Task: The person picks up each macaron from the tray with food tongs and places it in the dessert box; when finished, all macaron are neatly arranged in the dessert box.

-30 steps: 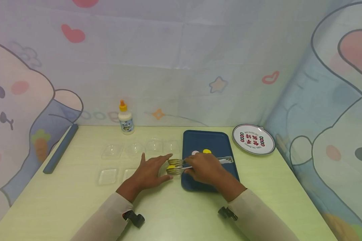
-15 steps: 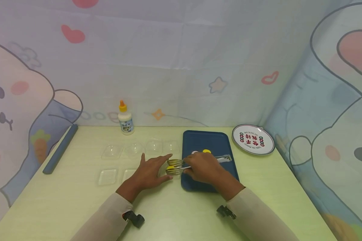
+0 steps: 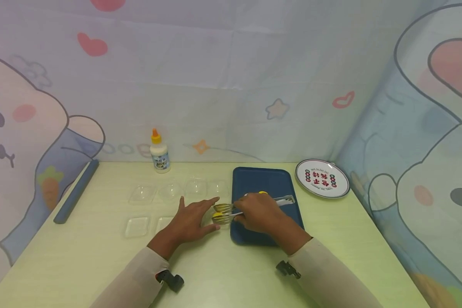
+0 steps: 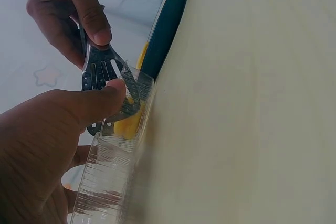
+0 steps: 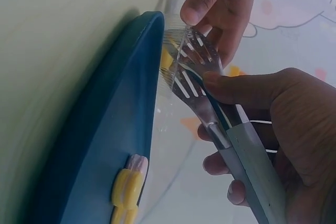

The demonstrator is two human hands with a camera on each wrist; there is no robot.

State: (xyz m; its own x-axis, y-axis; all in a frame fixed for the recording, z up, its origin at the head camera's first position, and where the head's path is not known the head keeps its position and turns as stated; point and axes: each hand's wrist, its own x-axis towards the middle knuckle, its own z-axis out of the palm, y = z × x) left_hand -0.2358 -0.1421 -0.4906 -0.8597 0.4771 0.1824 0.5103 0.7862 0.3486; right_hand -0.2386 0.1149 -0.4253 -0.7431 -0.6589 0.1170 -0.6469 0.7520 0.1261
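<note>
My right hand [image 3: 262, 214] grips metal tongs [image 5: 244, 153] with slotted heads, thumb on one arm and fingers on the other. The heads reach down into a clear plastic container [image 4: 107, 174], where a yellow macaron [image 4: 125, 127] lies between or right by them. My left hand [image 3: 192, 220] holds this container, thumb along the near side and fingers spread along the far side. On the blue tray [image 3: 262, 177], partly under my right hand, lie a yellow macaron [image 5: 126, 188] and a pink one [image 5: 137, 162].
Several clear plastic cups [image 3: 196, 187] stand in a row behind my left hand, with a flat clear piece [image 3: 137, 226] to the left. A white bottle [image 3: 160, 158] with yellow cap stands at the back. A printed plate [image 3: 322, 178] sits at right, a blue bar [image 3: 77, 192] at left.
The view has shifted very slightly, and the tongs' handle end has moved a little to the left. Both hands otherwise stay where they were.
</note>
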